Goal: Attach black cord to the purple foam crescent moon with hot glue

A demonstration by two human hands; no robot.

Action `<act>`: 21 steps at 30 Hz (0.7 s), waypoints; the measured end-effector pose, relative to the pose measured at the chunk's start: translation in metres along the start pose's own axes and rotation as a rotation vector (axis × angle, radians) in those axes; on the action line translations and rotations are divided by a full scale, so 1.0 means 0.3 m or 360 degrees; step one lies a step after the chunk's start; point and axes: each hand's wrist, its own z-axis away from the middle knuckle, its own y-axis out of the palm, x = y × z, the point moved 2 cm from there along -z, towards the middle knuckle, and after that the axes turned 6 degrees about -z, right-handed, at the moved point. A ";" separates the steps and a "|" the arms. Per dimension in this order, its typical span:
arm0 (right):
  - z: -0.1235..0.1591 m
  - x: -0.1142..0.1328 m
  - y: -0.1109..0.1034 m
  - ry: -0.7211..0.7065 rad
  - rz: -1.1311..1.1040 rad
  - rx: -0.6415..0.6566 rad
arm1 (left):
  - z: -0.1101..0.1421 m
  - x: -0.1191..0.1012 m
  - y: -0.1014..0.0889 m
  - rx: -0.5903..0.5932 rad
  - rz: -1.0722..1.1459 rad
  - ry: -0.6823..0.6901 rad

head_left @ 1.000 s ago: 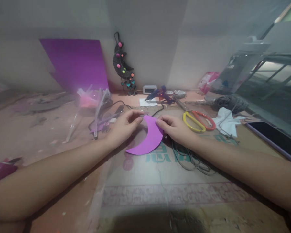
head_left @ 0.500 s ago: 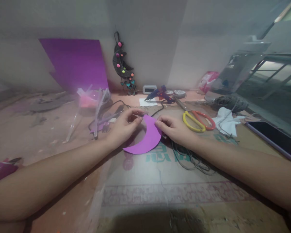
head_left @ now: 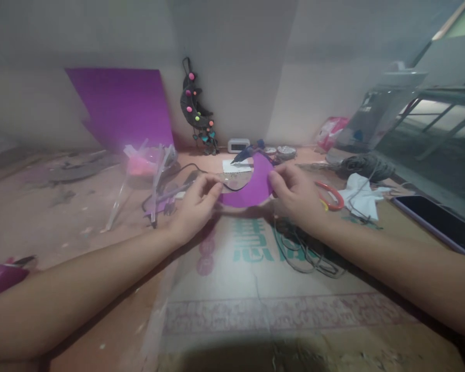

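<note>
A purple paper crescent (head_left: 251,192) is held up between my two hands, above the printed cardboard. My left hand (head_left: 201,204) pinches its left tip between thumb and fingers. On the other side, my right hand (head_left: 294,194) grips the outer right edge, thumb on the near face. Behind the crescent's upper tip lies a dark blue glue gun (head_left: 243,154), partly covered by the paper. The scissors' orange handle (head_left: 331,196) shows past my right hand, which hides most of the scissors.
A large purple sheet (head_left: 124,106) leans on the wall beside a hanging dark moon ornament (head_left: 191,106) with coloured dots. Grey cord (head_left: 306,258) lies loose on the cardboard (head_left: 225,310). At right are a crumpled white tissue (head_left: 360,196) and a phone (head_left: 437,222).
The crescent has risen off the cardboard, moved away from me and turned, its hollow now facing up and left. My left hand has shifted to its left tip; my right hand covers more of the scissors.
</note>
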 end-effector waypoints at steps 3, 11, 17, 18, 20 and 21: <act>-0.010 0.009 -0.027 -0.0185 0.0199 -0.0079 | 0.018 -0.054 -0.013 -0.0002 -0.0344 0.0370; 0.038 0.074 -0.021 -0.1010 0.0896 0.0497 | 0.085 -0.125 0.025 0.0603 -0.0492 0.0313; 0.078 0.048 0.029 -0.1468 0.1071 0.0691 | 0.088 -0.115 0.050 0.0723 -0.0024 0.0116; 0.079 0.045 0.036 -0.1472 0.1091 0.0686 | 0.083 -0.113 0.052 0.0717 0.0024 0.0070; 0.080 0.043 0.049 -0.1438 0.1101 0.0708 | 0.073 -0.109 0.055 0.0693 0.0053 -0.0040; 0.079 0.043 0.053 -0.1412 0.1089 0.0733 | 0.068 -0.107 0.056 0.0679 0.0044 -0.0092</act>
